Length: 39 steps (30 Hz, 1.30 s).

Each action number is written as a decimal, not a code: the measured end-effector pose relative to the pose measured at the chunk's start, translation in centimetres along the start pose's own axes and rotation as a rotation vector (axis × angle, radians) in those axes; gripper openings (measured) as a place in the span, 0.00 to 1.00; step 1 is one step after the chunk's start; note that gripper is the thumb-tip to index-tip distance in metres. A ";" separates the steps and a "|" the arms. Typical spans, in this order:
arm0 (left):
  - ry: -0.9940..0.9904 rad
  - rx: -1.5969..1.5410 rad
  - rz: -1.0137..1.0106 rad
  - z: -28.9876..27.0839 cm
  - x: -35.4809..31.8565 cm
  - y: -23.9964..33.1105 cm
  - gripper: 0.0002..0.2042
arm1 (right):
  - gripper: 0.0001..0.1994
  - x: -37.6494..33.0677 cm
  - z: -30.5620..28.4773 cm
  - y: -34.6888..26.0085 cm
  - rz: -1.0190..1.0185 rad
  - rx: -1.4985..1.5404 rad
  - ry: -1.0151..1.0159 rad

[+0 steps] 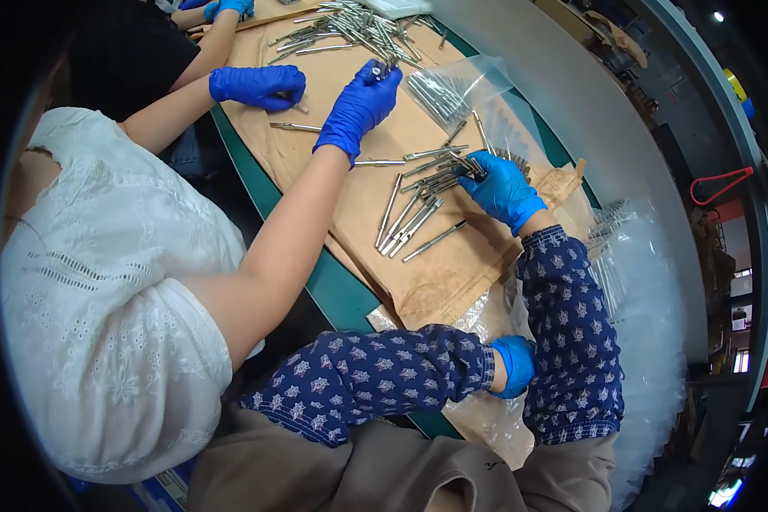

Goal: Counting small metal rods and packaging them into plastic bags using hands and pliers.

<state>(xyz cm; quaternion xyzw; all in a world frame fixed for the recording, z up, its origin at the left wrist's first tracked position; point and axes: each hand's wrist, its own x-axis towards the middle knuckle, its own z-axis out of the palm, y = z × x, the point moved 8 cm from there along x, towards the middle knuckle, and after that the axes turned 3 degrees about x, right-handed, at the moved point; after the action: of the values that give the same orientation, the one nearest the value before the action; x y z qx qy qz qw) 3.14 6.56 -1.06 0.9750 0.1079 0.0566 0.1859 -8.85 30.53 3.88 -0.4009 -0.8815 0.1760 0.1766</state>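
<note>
My right hand (502, 189), in a light blue glove, is closed around several slim metal rods (468, 167) over the brown paper. Beneath and beside it, more loose rods (411, 224) lie fanned out, some with stepped or darker ends. My left hand (514, 367), gloved the same way, is low near the table's front edge, above clear plastic sheeting (486, 410). Its fingers are hidden behind my right sleeve, so I cannot make out what it holds. Clear bags of rods (442, 92) lie beyond my right hand.
At the left, a co-worker's dark blue gloved hand (367, 102) holds rods, with the other glove (260, 87) beside it. A big rod pile (358, 30) lies at the far end. Plastic bags (640, 290) fill the right side by a grey panel (563, 94).
</note>
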 end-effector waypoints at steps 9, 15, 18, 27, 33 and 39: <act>-0.051 0.053 0.070 2.7 1.4 0.5 0.11 | 0.10 -1.0 0.1 -1.5 0.119 0.202 0.006; 0.313 -0.133 -0.016 -1.3 -0.1 -0.4 0.11 | 0.09 -3.4 0.4 -2.5 0.031 0.270 -0.169; 0.131 -0.096 0.005 -1.0 0.3 -0.3 0.09 | 0.14 -4.8 0.3 -4.5 -0.294 -0.032 -0.166; 0.098 -0.092 0.021 -0.8 0.3 0.1 0.10 | 0.24 -3.5 4.2 -9.0 -0.377 -0.532 -0.532; 0.026 -0.099 0.010 -1.4 0.2 0.3 0.11 | 0.31 -1.6 7.2 -9.4 -0.588 -0.454 -0.719; 0.068 -0.031 0.024 -0.6 0.6 0.6 0.10 | 0.24 -0.7 6.6 -11.5 -0.616 -0.498 -0.622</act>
<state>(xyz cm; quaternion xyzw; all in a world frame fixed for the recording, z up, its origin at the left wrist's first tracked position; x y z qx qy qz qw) 3.77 6.41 -0.21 0.9708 0.1014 0.0935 0.1964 -18.79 21.75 3.19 -0.0806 -0.9850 0.0113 -0.1519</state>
